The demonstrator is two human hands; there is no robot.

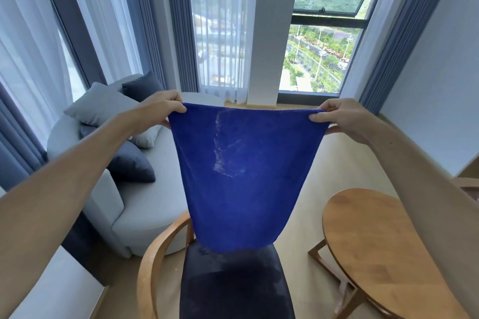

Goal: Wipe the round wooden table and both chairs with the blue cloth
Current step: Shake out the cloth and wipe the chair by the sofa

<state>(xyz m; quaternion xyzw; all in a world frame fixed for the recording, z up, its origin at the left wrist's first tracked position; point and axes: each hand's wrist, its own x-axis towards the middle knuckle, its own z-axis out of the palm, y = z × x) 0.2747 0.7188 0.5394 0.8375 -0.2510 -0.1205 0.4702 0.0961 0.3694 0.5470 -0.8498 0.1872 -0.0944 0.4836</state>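
I hold the blue cloth (241, 176) spread out in the air in front of me; a pale dusty smear marks its middle. My left hand (162, 109) pinches its top left corner and my right hand (339, 116) pinches its top right corner. Below the hanging cloth stands a wooden chair (153, 267) with a curved armrest and a dark seat cushion (233, 287). The round wooden table (383, 246) is at the lower right. Part of a second chair (469, 184) shows at the right edge behind my right arm.
A grey sofa (140, 204) with light and dark cushions stands at the left. Tall windows with sheer and grey curtains (178, 23) fill the back. A white wall (440, 85) runs along the right. Light wooden floor (337, 176) lies between the chair and the window.
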